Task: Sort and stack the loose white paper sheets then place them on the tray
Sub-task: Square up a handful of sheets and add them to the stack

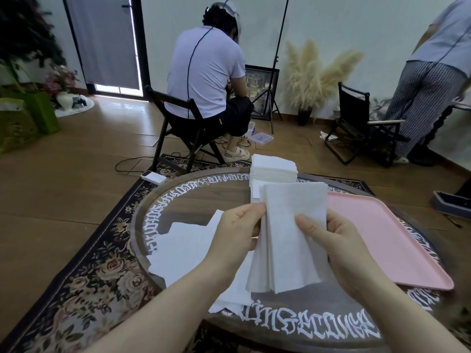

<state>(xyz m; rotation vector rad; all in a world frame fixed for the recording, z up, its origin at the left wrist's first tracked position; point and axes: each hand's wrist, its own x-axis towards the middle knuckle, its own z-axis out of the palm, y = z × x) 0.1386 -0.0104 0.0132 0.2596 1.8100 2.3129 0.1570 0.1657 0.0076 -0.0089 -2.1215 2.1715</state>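
White paper sheets (288, 235) (unprinted) between both hands (285, 233)

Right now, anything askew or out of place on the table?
Yes. The loose sheets under the left hand lie scattered, some over the table edge. The bundle held by both hands, right hand included, is fanned. The pink tray holds no paper yet.

We are seeing a round dark table (193, 197) bearing loose white sheets (183, 253), a neat white stack (274, 169) and a pink tray (387, 240).
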